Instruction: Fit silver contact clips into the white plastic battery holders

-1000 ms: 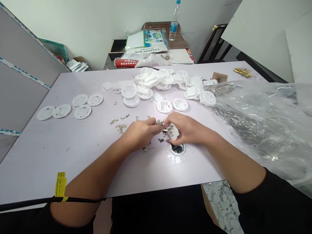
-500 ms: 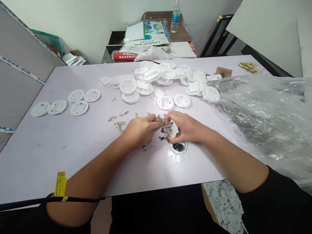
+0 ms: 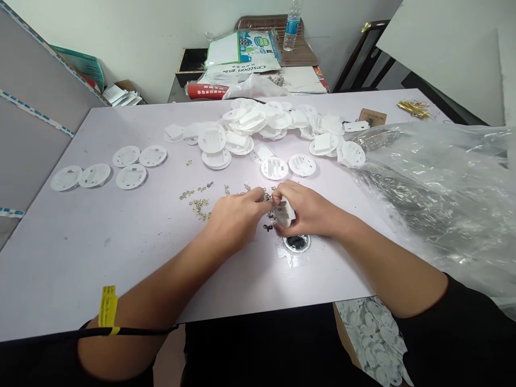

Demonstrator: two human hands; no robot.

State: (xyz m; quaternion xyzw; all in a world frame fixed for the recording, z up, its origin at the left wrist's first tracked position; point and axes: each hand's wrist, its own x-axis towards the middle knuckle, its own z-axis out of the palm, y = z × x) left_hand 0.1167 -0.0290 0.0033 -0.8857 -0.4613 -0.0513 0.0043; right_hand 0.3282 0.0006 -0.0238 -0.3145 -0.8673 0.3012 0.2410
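My right hand (image 3: 308, 209) grips a white round plastic part (image 3: 284, 214) by its edges, tilted up on its side with its inner face toward the left. Close against that face is my left hand (image 3: 238, 217), thumb and fingers pinched together; whatever they hold is hidden. Small dark metal pieces (image 3: 269, 228) lie under and between both hands. Farther left are scattered small brass-coloured metal pieces (image 3: 200, 206). A round black inset with a silver rim (image 3: 297, 243) sits in the table just below my right hand.
A heap of white round parts (image 3: 252, 121) spreads across the table's far side, with several more discs (image 3: 131, 176) at left. Clear plastic bags (image 3: 439, 199) cover the right side. Below the table edge is a box of white parts (image 3: 377, 344). A water bottle (image 3: 292, 28) stands behind.
My left hand has shifted slightly up and right, closer to the white part, and its wrist has turned a little. My right hand keeps its hold almost unmoved.
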